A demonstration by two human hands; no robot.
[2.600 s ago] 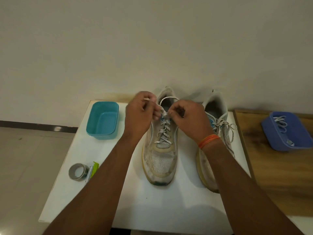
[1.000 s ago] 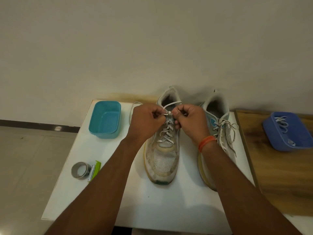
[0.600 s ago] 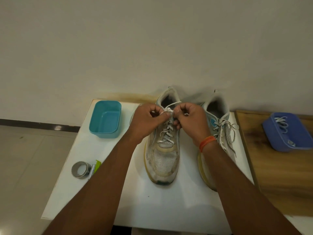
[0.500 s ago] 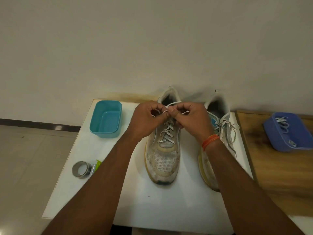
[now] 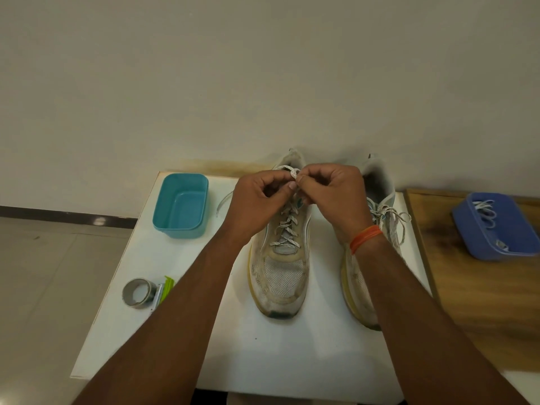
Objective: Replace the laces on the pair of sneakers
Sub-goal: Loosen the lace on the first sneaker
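- The left sneaker (image 5: 280, 258) is stood on the white table (image 5: 292, 355), toe toward the person; the right sneaker (image 5: 377, 229) is stood just beside it, its lace already tied in a bow.
- The lace (image 5: 287, 229) of the left sneaker is threaded in crosses up all visible eyelets.
- The lace is pinched by the curled fingers of the left hand (image 5: 260, 203) and of the right hand (image 5: 333, 197), fingertips meeting above the tongue.
- A loop of lace is seen at the pinch; one loose end trails onto the table at the left.
- Step in hand, by judgement: the bow on the left sneaker is being tied.
- Next move, by judgement: the loops are to be drawn apart evenly until the knot is seated; tension is to be kept so no loop slips free.
- More laces are held in the blue tray (image 5: 496, 229); the teal tub (image 5: 181, 206) holds nothing visible.
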